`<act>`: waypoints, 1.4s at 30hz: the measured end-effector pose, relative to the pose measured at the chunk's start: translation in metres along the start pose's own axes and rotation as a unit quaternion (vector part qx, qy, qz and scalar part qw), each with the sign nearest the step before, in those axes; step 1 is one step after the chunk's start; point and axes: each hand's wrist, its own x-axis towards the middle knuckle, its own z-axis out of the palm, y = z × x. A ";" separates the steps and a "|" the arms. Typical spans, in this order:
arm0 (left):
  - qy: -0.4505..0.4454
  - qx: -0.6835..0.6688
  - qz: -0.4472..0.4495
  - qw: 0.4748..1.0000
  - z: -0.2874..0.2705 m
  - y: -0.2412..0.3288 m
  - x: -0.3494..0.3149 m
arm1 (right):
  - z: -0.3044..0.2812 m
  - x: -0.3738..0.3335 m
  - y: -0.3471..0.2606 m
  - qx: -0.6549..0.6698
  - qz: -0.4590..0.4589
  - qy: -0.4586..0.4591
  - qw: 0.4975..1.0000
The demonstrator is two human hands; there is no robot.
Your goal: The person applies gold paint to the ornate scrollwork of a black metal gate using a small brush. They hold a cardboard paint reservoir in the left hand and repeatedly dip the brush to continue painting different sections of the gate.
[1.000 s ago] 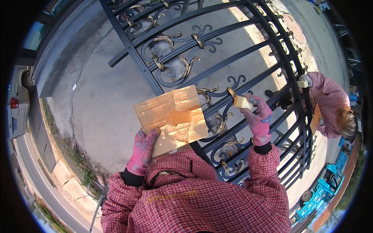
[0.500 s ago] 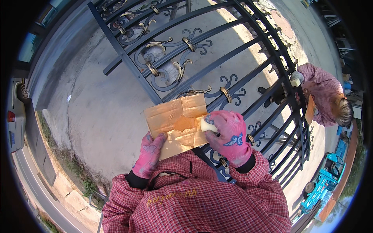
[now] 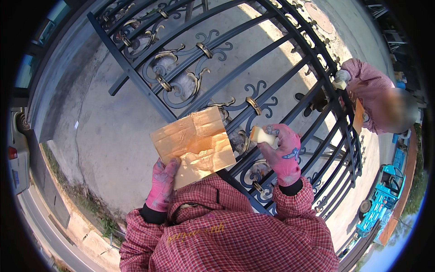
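My left hand [image 3: 163, 181], in a pink glove, grips the lower left edge of a creased cardboard piece [image 3: 195, 145] smeared with gold paint. Its thumb lies on top and the other fingers go underneath. A cream sponge [image 3: 263, 135] with a gold-stained end is pinched in my gloved right hand [image 3: 285, 154], apart from the cardboard and over the bars. Beneath both hands spreads a dark metal gate [image 3: 217, 95] with scrolls. Gold colour shows on its collars, one of them a collar [image 3: 253, 105] just above the sponge, and on some leaf tips.
Across the gate at the right, a co-worker [image 3: 371, 95] in a checked sleeve holds a pale block at the rail. A turquoise vehicle [image 3: 380, 199] stands at the lower right, a pale car [image 3: 19, 158] at the far left. Grey concrete [image 3: 108, 149] lies under the gate.
My right hand has lifted the sponge off the cardboard and moved it right, over the gate. The cardboard and left hand have shifted slightly left in the picture, as has the gate.
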 end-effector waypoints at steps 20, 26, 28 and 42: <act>0.030 -0.012 0.027 0.999 -0.008 0.010 -0.006 | 0.052 -0.011 0.139 -0.078 0.151 -0.031 0.985; 0.033 -0.020 0.023 0.999 -0.011 0.010 -0.006 | 0.052 -0.015 0.134 -0.104 0.153 -0.088 0.979; 0.032 -0.014 0.022 0.999 -0.012 0.008 -0.005 | 0.051 -0.015 0.148 -0.061 0.162 -0.019 0.985; 0.029 0.003 0.030 0.999 -0.019 0.001 -0.003 | 0.052 -0.027 0.132 -0.082 0.012 -0.064 0.994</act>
